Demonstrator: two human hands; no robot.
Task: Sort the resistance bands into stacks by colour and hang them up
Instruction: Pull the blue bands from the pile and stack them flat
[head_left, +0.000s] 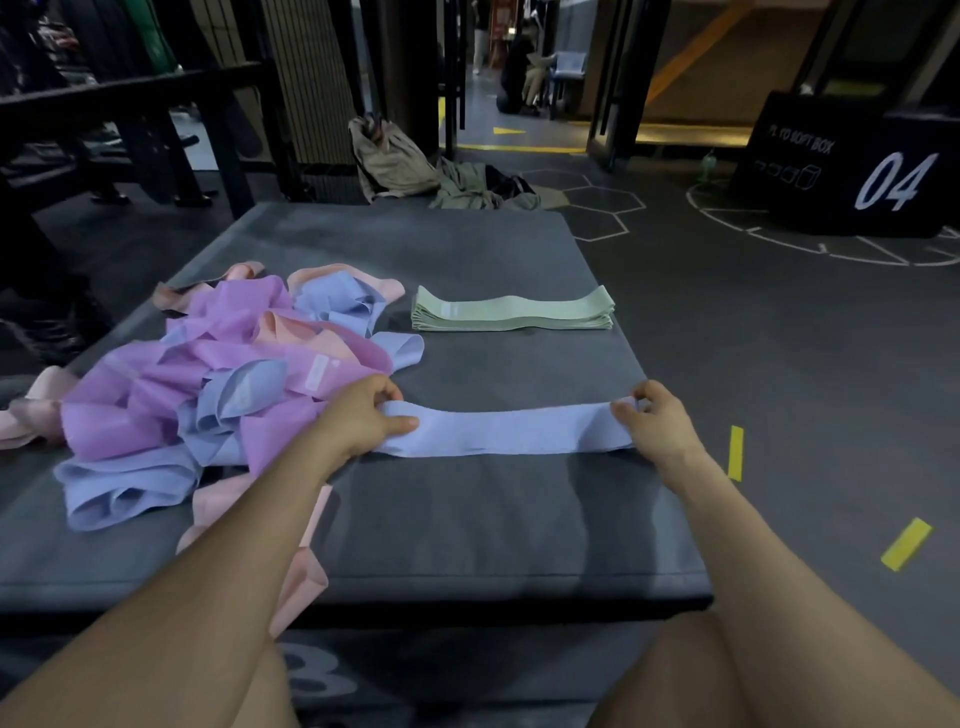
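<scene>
A light blue resistance band (506, 430) lies stretched flat across the near middle of the grey mat (467, 525). My left hand (363, 415) pinches its left end and my right hand (657, 423) pinches its right end. Behind it lies a neat stack of green bands (511, 314). To the left sits a tangled heap of purple, blue and pink bands (208, 384); a pink band (304, 577) hangs over the mat's front edge, partly hidden by my left forearm.
The mat tops a dark soft box. A black box marked 04 (852, 166) stands at the far right. Bags and clothes (441, 171) lie on the floor behind the mat. A dark rack (156, 119) stands at the back left. Yellow tape marks (906, 543) dot the floor.
</scene>
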